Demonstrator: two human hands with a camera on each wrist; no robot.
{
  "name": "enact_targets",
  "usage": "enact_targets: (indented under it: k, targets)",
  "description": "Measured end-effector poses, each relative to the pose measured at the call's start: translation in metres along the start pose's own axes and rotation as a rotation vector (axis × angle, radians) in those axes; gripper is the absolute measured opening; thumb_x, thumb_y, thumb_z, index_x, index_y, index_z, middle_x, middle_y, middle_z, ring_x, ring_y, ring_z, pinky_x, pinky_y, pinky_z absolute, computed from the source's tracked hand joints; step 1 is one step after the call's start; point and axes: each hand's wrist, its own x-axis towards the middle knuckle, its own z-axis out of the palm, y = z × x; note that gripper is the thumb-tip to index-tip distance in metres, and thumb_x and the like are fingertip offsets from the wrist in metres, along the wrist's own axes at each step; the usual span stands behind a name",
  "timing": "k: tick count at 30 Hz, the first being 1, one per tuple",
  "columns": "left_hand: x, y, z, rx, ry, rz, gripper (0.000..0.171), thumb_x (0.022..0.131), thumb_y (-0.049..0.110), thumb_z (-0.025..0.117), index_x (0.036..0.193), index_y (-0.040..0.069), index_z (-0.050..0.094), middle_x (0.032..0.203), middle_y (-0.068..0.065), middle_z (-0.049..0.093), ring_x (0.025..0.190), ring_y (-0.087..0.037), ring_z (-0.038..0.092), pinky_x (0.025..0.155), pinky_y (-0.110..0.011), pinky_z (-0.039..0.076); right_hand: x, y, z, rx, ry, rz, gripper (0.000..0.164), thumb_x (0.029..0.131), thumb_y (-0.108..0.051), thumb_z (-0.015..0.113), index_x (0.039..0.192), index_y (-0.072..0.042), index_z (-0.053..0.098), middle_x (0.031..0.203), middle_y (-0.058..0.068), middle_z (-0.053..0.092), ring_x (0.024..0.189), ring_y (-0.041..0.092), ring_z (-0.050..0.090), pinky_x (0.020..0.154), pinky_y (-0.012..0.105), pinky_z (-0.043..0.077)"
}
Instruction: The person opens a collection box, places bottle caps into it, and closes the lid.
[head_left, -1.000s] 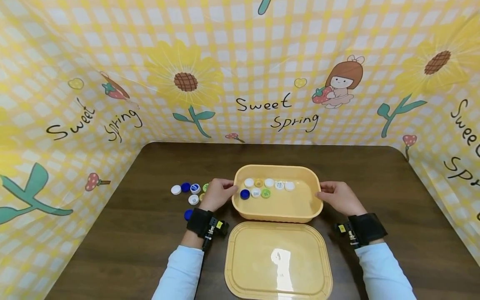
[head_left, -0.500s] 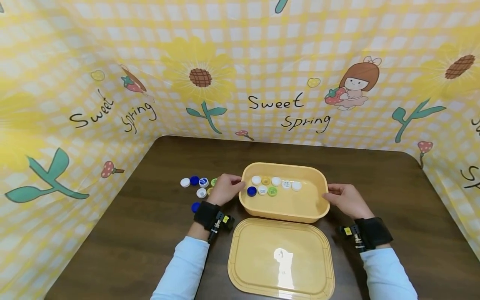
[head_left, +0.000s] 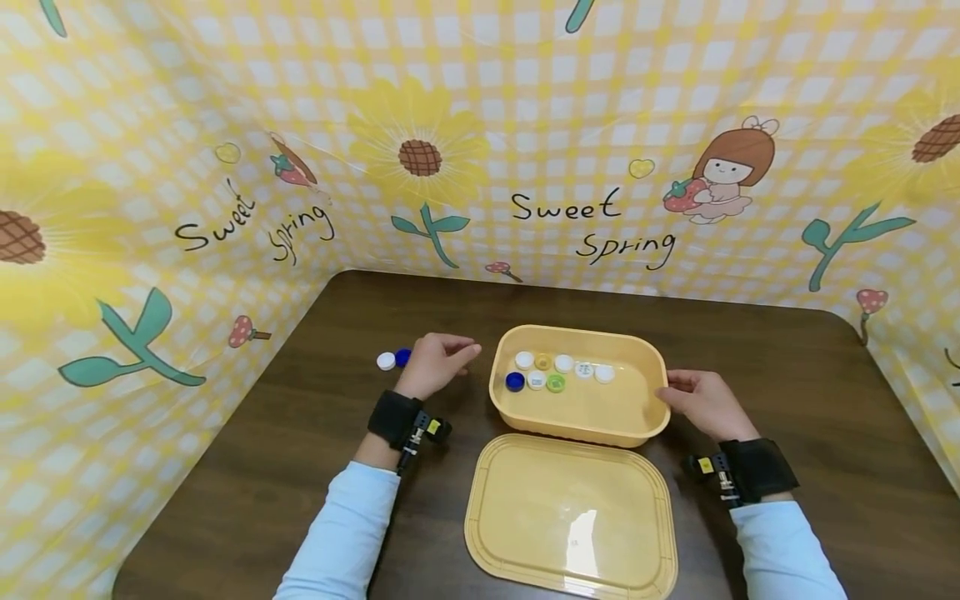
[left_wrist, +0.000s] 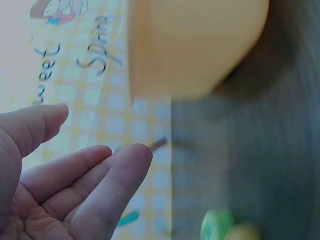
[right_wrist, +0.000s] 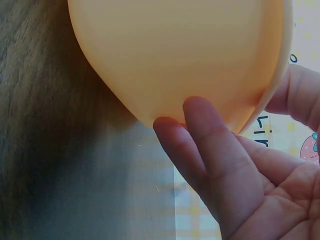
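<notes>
Yellow-checked "Sweet Spring" fabric (head_left: 480, 75) backs a dark wooden table (head_left: 247, 483), where a person's right hand (head_left: 707, 404) grips the right rim of a yellow plastic tub (head_left: 577, 429), right of centre, holding eight bottle caps (head_left: 556, 383). The left hand (head_left: 432, 367), thumb and fingers apart, hovers empty off the tub's left end. A yellow lid (head_left: 525, 517) lies lower centre.

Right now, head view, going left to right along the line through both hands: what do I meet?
Loose white cap → loose blue cap → left hand → yellow box holding caps → right hand.
</notes>
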Motion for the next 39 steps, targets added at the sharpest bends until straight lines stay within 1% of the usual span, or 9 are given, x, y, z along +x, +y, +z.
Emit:
enact_targets:
  k: [6,9,12,17,22,26,28,31,39]
  targets:
    - [-0.002,-0.011,-0.042,0.179,0.042,0.055,0.037,0.095,0.027,0.064,0.119,0.0,0.068,0.109,-0.015,0.069,0.096,-0.029,0.066,0.081,-0.041,0.053,0.0,0.002,-0.002,-0.016,-0.003,-0.002,0.044,0.095,-0.015,0.061,0.125,0.017,0.055,0.111,0.027,0.065,0.094,0.027,0.065,0.071,0.025,0.051]
    - [-0.003,-0.021,-0.061,0.248,0.041,0.044,0.039,0.095,0.027,0.065,0.121,-0.001,0.066,0.112,-0.015,0.068,0.102,-0.03,0.064,0.085,-0.043,0.051,-0.001,0.002,-0.003,-0.008,-0.007,0.0,0.044,0.095,-0.015,0.06,0.125,0.017,0.054,0.112,0.028,0.064,0.095,0.029,0.065,0.071,0.026,0.052]
    - [-0.001,-0.035,-0.078,0.309,0.041,0.027,0.04,0.095,0.027,0.064,0.122,-0.002,0.065,0.111,-0.016,0.068,0.103,-0.032,0.064,0.085,-0.044,0.05,-0.003,0.001,-0.004,0.01,-0.007,0.004,0.044,0.095,-0.014,0.06,0.125,0.017,0.054,0.112,0.028,0.064,0.094,0.03,0.065,0.071,0.025,0.052]
    - [0.003,-0.056,-0.096,0.385,0.037,-0.018,0.039,0.094,0.022,0.065,0.122,-0.005,0.064,0.111,-0.019,0.068,0.101,-0.034,0.063,0.082,-0.044,0.051,-0.005,0.0,-0.004,0.018,-0.01,0.017,0.045,0.095,-0.016,0.061,0.125,0.016,0.054,0.113,0.027,0.064,0.094,0.029,0.065,0.07,0.025,0.052]
    - [0.007,-0.075,-0.104,0.421,0.007,-0.057,0.04,0.089,0.014,0.068,0.122,-0.009,0.062,0.115,-0.023,0.065,0.104,-0.037,0.062,0.085,-0.046,0.05,-0.005,0.001,-0.003,0.01,-0.019,0.021,0.045,0.095,-0.017,0.061,0.126,0.016,0.054,0.112,0.027,0.064,0.092,0.026,0.065,0.07,0.026,0.052]
    - [0.009,-0.09,-0.106,0.436,-0.039,-0.092,0.043,0.086,0.013,0.072,0.122,-0.009,0.062,0.115,-0.023,0.065,0.105,-0.037,0.061,0.086,-0.046,0.049,-0.004,0.001,-0.002,0.012,-0.034,0.02,0.045,0.095,-0.016,0.06,0.126,0.016,0.054,0.111,0.026,0.065,0.092,0.026,0.065,0.07,0.026,0.052]
    - [0.011,-0.095,-0.106,0.439,-0.049,-0.101,0.044,0.085,0.013,0.073,0.122,-0.008,0.063,0.113,-0.023,0.065,0.104,-0.037,0.061,0.086,-0.046,0.049,-0.004,0.0,-0.001,0.016,-0.04,0.016,0.045,0.095,-0.015,0.06,0.126,0.017,0.053,0.111,0.026,0.065,0.092,0.027,0.065,0.069,0.026,0.052]
    - [0.013,-0.099,-0.105,0.445,-0.048,-0.097,0.044,0.084,0.014,0.074,0.121,-0.008,0.063,0.111,-0.023,0.066,0.103,-0.037,0.061,0.085,-0.046,0.05,-0.003,-0.001,0.0,0.024,-0.042,0.012,0.045,0.095,-0.014,0.06,0.126,0.017,0.053,0.11,0.027,0.065,0.091,0.027,0.066,0.069,0.026,0.052]
    - [0.016,-0.102,-0.099,0.467,-0.032,-0.088,0.04,0.082,0.011,0.075,0.117,-0.007,0.066,0.109,-0.022,0.067,0.101,-0.037,0.062,0.086,-0.046,0.049,-0.001,0.001,-0.001,0.037,-0.033,0.009,0.045,0.095,-0.014,0.061,0.126,0.017,0.053,0.111,0.027,0.064,0.09,0.025,0.066,0.069,0.026,0.053]
